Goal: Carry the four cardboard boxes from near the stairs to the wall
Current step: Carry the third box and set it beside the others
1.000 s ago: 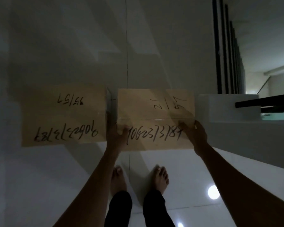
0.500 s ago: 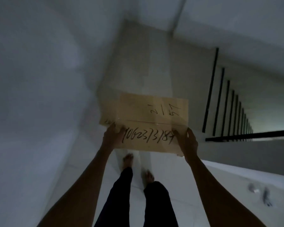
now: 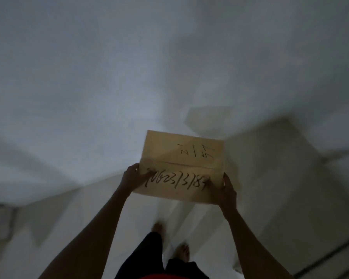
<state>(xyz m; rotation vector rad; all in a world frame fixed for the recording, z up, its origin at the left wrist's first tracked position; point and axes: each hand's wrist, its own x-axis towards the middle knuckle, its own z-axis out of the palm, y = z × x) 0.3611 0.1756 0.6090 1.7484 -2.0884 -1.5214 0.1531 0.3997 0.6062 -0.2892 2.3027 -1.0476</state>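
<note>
Both hands, the left hand (image 3: 133,178) and right hand (image 3: 226,190), hold tight the cardboard box (image 3: 181,166) at 12 o'clock above the bare feet (image 3: 183,253).

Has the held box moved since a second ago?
Yes. The cardboard box, gripped by the left hand and right hand, has left the second box and stair railing, now out of view; only wall lies ahead.

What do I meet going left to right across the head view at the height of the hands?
Left hand gripping the box's left edge → cardboard box with handwritten numbers → right hand gripping its right corner.
</note>
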